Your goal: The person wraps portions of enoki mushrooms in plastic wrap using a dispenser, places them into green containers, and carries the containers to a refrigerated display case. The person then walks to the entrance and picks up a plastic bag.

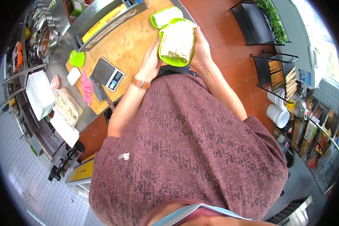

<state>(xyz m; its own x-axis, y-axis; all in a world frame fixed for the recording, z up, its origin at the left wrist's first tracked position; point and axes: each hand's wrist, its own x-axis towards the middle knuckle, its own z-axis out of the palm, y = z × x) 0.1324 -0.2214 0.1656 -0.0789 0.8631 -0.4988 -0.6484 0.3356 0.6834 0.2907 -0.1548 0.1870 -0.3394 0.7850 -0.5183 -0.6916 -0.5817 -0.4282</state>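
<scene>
In front of my waist, a lime-green plate (173,61) carries a pile of pale, thin strips (178,39); glare hides what food they are. My right hand (202,49) grips the plate's right rim, thumb on top. At the opposite rim is my left hand (151,60), its fingertips partly hidden by the plate. Just beyond sits a second green plate (153,22) with whitish food on the wooden board (130,42). Left of my left hand lies a digital kitchen scale (108,74), beside a cleaver (98,89) and a pink cloth (87,88).
An empty-looking green dish (77,58) rests on the board's far left corner. A grey holder with a yellow box (103,24) borders the board. White tubs (41,94) and a container of pale food (67,107) stand left. Wire racks with skewers (275,75) hang right.
</scene>
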